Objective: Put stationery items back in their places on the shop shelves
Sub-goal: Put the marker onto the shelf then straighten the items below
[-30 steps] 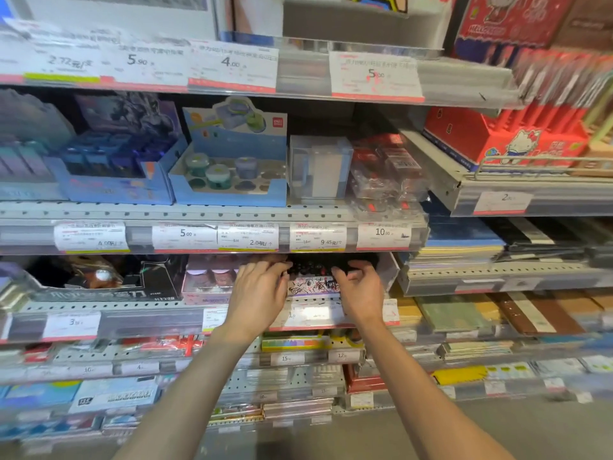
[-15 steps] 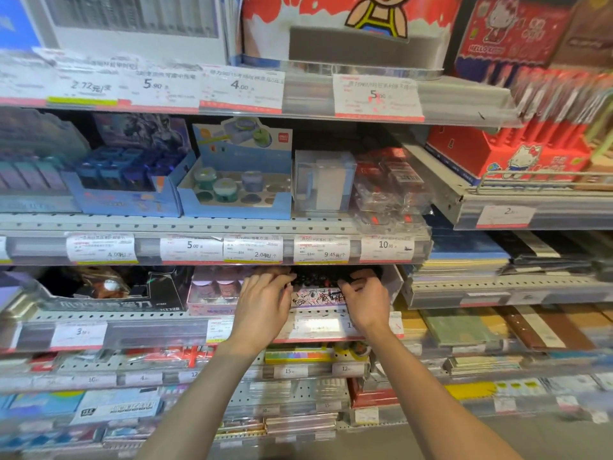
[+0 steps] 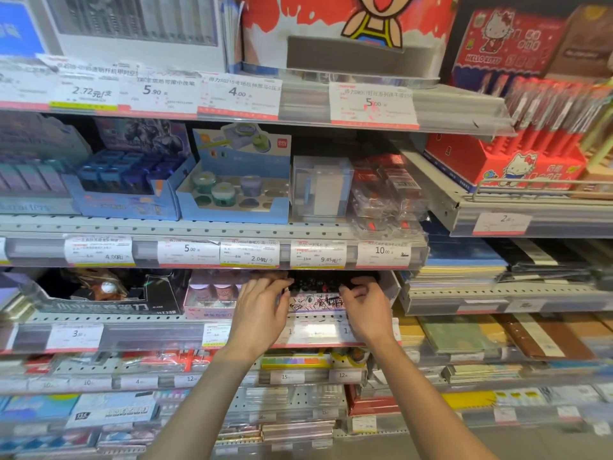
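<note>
Left hand (image 3: 262, 310) and right hand (image 3: 365, 310), both hands gripping black patterned box (image 3: 318, 292), on shelf (image 3: 149, 336)

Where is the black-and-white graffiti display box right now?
Head view, centre: the graffiti display box sits between the left hand and right hand, right of the pink box.

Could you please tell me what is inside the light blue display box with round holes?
The light blue display box holds three small round containers; the other holes look empty.
</note>
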